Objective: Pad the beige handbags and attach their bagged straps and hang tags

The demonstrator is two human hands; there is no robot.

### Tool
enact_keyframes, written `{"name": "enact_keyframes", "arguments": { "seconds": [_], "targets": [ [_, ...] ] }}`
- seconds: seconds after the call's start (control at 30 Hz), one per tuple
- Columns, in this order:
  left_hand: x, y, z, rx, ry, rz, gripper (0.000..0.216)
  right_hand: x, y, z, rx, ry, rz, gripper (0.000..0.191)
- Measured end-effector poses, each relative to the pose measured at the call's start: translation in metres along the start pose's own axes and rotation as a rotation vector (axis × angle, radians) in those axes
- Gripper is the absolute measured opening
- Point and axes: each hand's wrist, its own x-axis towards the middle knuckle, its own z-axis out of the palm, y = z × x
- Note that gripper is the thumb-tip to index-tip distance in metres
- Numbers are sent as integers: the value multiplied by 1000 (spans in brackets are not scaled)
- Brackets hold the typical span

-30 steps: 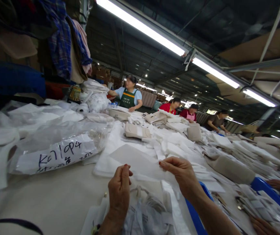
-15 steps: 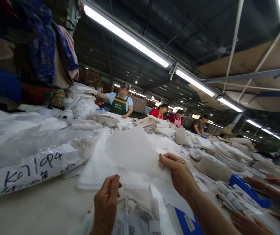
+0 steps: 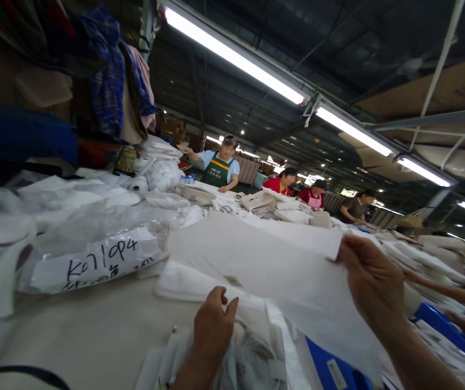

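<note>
A thin white sheet, paper or non-woven by its look, is stretched out over the pile in front of me. My right hand pinches its right corner between thumb and fingers, lifting that side. Lower down, my left hand hovers in front of the sheet's near edge, thumb and fingers slightly parted, with nothing seen between them. Under the sheet lies a stack of white sheets. Below and beside my left hand are small bundled pale pieces, partly hidden by it.
A clear plastic bag with handwritten marks lies left. Blue bins stand right, with another person's arm near. Pale fabric pieces are heaped farther back. Co-workers, one in a green apron, stand across the table.
My right hand has moved right and up, drawing the sheet out wider. My left hand has shifted right and its fingers have parted. The whole view has swung left.
</note>
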Motion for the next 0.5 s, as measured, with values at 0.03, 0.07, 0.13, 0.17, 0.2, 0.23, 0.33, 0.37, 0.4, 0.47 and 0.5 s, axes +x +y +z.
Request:
{"name": "enact_keyframes", "arguments": {
  "seconds": [0.03,0.07,0.13,0.17,0.2,0.23,0.33,0.37,0.4,0.47,0.5],
  "targets": [
    [4,0,-1,-45,60,-65,19,10,0,-6,6,15,-1,23],
    [8,0,-3,-87,105,-120,26,18,0,-10,19,28,0,25],
    [16,-2,-5,-152,150,-185,41,31,1,-16,64,64,14,28],
    [19,-3,-6,-187,161,-210,48,37,1,-18,98,86,29,30],
    [21,-5,-7,-222,169,-231,55,42,2,-19,138,106,47,32],
    [22,-6,-7,-256,173,-245,62,46,2,-20,180,115,68,33],
    [22,-8,-7,-343,175,-271,81,57,3,-23,307,131,127,35],
    [21,-7,-7,-372,172,-279,85,59,4,-26,333,139,145,35],
    [19,-5,-8,-402,168,-285,88,61,5,-29,349,145,165,33],
    [16,0,-9,-462,155,-293,90,64,10,-37,359,153,195,28],
    [15,4,-10,-490,144,-293,89,65,14,-41,338,133,180,24]
  ]
}}
